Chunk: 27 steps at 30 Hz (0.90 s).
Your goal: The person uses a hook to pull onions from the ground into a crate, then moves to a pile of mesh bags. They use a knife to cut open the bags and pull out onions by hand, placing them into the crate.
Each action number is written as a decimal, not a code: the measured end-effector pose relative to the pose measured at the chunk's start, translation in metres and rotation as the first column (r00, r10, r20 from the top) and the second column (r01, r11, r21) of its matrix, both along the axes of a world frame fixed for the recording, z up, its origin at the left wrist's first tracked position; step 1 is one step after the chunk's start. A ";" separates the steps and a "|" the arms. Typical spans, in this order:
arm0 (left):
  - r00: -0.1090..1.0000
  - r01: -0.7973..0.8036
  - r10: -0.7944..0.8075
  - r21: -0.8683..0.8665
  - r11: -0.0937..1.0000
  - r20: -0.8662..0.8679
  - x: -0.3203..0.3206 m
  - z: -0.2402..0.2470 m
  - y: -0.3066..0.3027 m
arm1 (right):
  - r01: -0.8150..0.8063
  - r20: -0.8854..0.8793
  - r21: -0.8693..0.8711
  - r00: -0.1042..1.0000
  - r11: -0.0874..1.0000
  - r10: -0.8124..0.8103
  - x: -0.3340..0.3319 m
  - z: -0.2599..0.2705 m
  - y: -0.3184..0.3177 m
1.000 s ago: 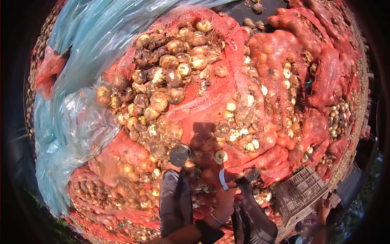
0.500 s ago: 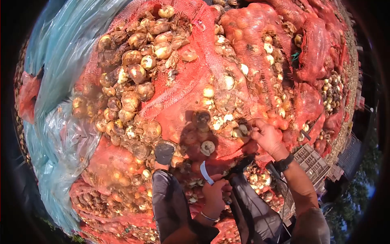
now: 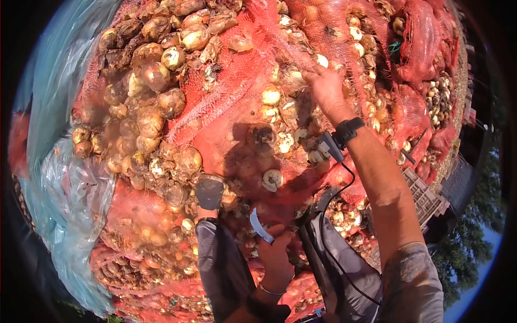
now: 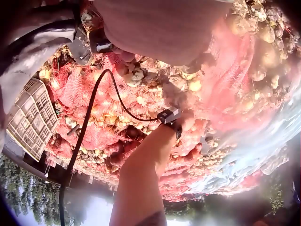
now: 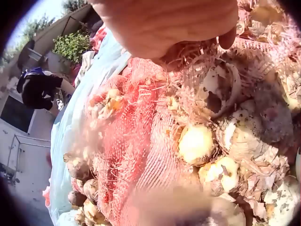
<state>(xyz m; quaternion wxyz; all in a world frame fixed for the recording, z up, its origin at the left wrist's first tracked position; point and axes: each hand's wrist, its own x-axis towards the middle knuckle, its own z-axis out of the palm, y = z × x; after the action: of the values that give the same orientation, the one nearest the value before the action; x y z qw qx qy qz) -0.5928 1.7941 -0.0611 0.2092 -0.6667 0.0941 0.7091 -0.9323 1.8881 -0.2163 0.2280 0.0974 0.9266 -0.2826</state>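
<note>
My left hand (image 3: pixel 277 261) grips a curved knife (image 3: pixel 260 226), its pale blade pointing up and away, low between my knees. That hand fills the top of the left wrist view, where the knife is hidden. My right hand (image 3: pixel 327 92) is stretched forward over the onions, its fingers curled at the edge of a red mesh bag (image 3: pixel 215 110). In the right wrist view the netting (image 5: pixel 141 136) bunches up just below the fingers. Peeled and dirty onions (image 5: pixel 196 144) lie beside it, with dry skins among them.
Brown onions (image 3: pixel 153 75) heap at upper left beside a blue plastic sheet (image 3: pixel 64 210). More filled mesh bags (image 3: pixel 423 37) lie to the right, near a slatted crate (image 3: pixel 423 194). A black cable (image 3: pixel 334 253) runs from my right wrist. Another person (image 5: pixel 42 89) bends in the background.
My right hand came in from the right and moved up and forward to the mesh edge. The left hand, still holding the knife, sits slightly lower. My view has shifted over the pile.
</note>
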 end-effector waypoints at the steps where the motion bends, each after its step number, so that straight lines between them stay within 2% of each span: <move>1: 1.000 0.009 -0.008 -0.026 1.000 0.002 -0.005 0.002 0.000 | 0.212 0.145 -0.285 0.974 0.935 -0.176 -0.007 0.013 0.007; 2: 1.000 0.019 -0.019 -0.054 0.998 0.001 -0.007 0.003 0.000 | 0.218 0.148 -0.275 0.972 0.936 -0.183 -0.005 0.027 0.008; 4: 1.000 0.006 -0.006 -0.045 0.999 -0.005 -0.002 -0.001 0.005 | 0.158 0.110 -0.490 0.987 0.858 -0.119 0.008 0.060 0.011; 5: 1.000 -0.009 0.008 -0.040 0.999 -0.007 0.001 0.000 0.006 | 0.104 0.008 -0.581 0.993 0.807 -0.122 0.023 0.068 0.003; 7: 1.000 0.022 -0.021 -0.056 0.998 0.014 -0.012 0.010 -0.001 | 0.227 0.087 -0.463 0.974 0.857 -0.211 0.057 0.057 0.000; 9: 0.998 0.056 -0.055 -0.058 0.997 0.022 -0.018 0.010 -0.002 | 0.260 0.412 -0.298 0.903 0.918 -0.122 0.092 0.011 0.006; 10: 0.993 0.114 -0.117 -0.139 0.984 -0.014 -0.015 0.007 -0.002 | 0.355 0.472 -0.402 0.870 0.844 -0.141 0.125 -0.030 0.006; 11: 0.983 0.166 -0.180 -0.225 0.960 -0.043 -0.011 0.004 -0.003 | 0.376 0.537 -0.393 0.834 0.839 -0.123 0.137 -0.009 -0.017; 12: 0.988 0.144 -0.152 -0.196 0.970 -0.025 -0.013 0.004 -0.005 | -0.002 0.236 -0.384 0.967 0.923 0.100 0.153 -0.011 -0.034; 13: 0.987 0.154 -0.162 -0.190 0.970 -0.023 -0.011 0.000 -0.004 | 0.009 0.239 -0.378 0.967 0.926 0.089 0.160 -0.001 -0.036; 14: 0.987 0.154 -0.159 -0.159 0.975 -0.022 -0.006 0.000 -0.003 | 0.240 0.421 -0.499 0.907 0.832 -0.009 0.164 0.017 -0.040; 15: 0.989 0.144 -0.147 -0.135 0.980 -0.016 -0.002 0.000 0.000 | 0.466 0.598 -0.561 0.800 0.685 -0.054 0.168 0.026 -0.041; 16: 0.989 0.146 -0.148 -0.146 0.978 0.001 0.004 -0.001 0.006 | 0.475 0.611 -0.562 0.790 0.677 -0.047 0.176 0.022 -0.032; 18: 0.989 0.144 -0.145 -0.126 0.982 0.003 0.016 -0.006 0.013 | 0.082 0.299 -0.635 0.943 0.768 0.147 0.192 0.014 -0.004; 19: 0.989 0.146 -0.145 -0.161 0.976 0.018 0.016 -0.003 0.014 | -0.024 0.201 -0.454 0.971 0.891 0.129 0.190 0.016 0.014; 20: 0.989 0.146 -0.142 -0.148 0.978 0.040 0.014 -0.002 0.018 | -0.046 0.142 -0.257 0.986 0.965 0.085 0.187 0.020 0.032; 21: 0.989 0.144 -0.136 -0.136 0.980 0.062 0.013 -0.002 0.021 | -0.112 -0.054 -0.198 0.993 0.974 0.104 0.187 0.018 0.054; 22: 0.989 0.142 -0.130 -0.178 0.974 0.074 0.016 -0.004 0.022 | -0.228 -0.141 -0.061 0.966 0.972 0.217 0.180 0.029 0.073; 23: 0.986 0.164 -0.158 -0.147 0.975 0.054 0.019 -0.007 0.023 | -0.265 -0.211 0.095 0.936 0.959 0.280 0.179 0.033 0.089; 25: 0.982 0.189 -0.186 -0.133 0.973 0.031 0.019 -0.009 0.025 | -0.220 -0.091 0.119 0.969 0.968 0.231 0.172 0.041 0.111; 26: 0.980 0.200 -0.196 -0.124 0.972 0.041 0.017 -0.008 0.026 | -0.220 -0.099 0.102 0.968 0.970 0.230 0.171 0.040 0.113; 27: 0.977 0.210 -0.205 -0.110 0.972 0.051 0.016 -0.007 0.026 | -0.308 -0.049 0.151 0.947 0.939 0.319 0.171 0.040 0.113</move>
<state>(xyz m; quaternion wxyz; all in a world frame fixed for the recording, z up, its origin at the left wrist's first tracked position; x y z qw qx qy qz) -0.5772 1.8203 -0.0684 0.2456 -0.6781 0.1997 0.6634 -0.7613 2.0015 -0.1759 0.2288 -0.0459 0.9557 -0.1795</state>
